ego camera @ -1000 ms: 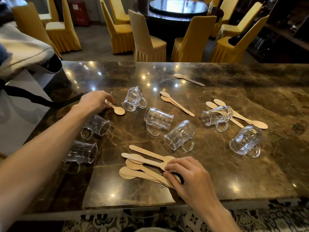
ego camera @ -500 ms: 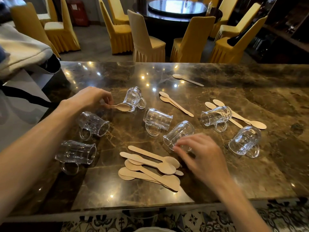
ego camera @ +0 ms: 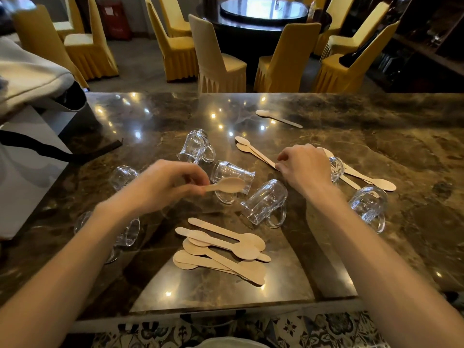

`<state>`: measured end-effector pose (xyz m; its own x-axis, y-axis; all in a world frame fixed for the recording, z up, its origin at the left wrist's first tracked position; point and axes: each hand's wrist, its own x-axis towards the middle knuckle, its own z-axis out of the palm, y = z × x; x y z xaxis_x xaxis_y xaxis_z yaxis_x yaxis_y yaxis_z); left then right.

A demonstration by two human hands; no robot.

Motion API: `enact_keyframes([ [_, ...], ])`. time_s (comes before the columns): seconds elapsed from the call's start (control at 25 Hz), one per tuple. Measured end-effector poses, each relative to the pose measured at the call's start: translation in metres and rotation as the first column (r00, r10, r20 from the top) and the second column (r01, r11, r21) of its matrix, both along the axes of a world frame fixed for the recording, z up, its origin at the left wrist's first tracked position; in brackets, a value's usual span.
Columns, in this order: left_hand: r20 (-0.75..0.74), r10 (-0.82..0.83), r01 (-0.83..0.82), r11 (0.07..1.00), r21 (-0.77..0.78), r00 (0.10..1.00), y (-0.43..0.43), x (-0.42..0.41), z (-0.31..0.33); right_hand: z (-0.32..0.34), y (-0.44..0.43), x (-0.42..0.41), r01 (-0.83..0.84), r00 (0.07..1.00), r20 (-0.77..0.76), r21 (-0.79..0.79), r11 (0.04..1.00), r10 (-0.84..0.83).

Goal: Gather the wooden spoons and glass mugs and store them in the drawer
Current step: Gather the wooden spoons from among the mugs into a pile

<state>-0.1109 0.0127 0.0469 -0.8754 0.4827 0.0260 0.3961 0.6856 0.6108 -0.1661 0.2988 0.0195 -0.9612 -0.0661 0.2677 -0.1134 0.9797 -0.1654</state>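
Note:
My left hand holds a wooden spoon by its handle, lifted above the marble counter in front of a lying glass mug. My right hand pinches the near end of a pair of wooden spoons lying at centre. Nearer the front edge lies a pile of several wooden spoons. Other glass mugs lie on their sides: one at the back, one at centre, one at right, and two partly hidden under my left arm. The drawer is not in view.
A single spoon lies far back and more spoons lie behind my right hand, beside a partly hidden mug. A grey bag with a black strap sits at the left. Yellow-covered chairs and a round table stand beyond the counter.
My left hand lifted a spoon from the left side and carried it right toward the centre. My right hand left the front pile and reached back to the pair of spoons.

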Motion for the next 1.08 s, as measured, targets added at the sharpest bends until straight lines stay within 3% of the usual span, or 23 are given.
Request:
enact_keyframes([
  [0.28, -0.046, -0.094, 0.097, 0.993, 0.071, 0.994, 0.034, 0.047, -0.04, -0.013, -0.015, -0.03, 0.018, 0.987, 0.153, 0.129, 0.991, -0.038],
  [0.6, -0.199, -0.096, 0.089, 0.995, -0.046, 0.975, 0.033, 0.077, -0.063, -0.018, -0.019, -0.036, 0.024, 0.983, 0.178, 0.147, 0.989, -0.051],
  [0.92, -0.203, -0.064, 0.054, 0.997, -0.055, 0.977, 0.038, 0.078, -0.06, -0.01, -0.017, -0.032, 0.09, 0.99, 0.101, 0.075, 0.993, -0.097],
  [1.08, -0.251, 0.006, -0.004, 1.0, 0.01, 0.968, 0.032, 0.064, -0.045, 0.006, -0.011, -0.016, 0.057, 0.997, -0.056, -0.039, 0.998, -0.059],
])
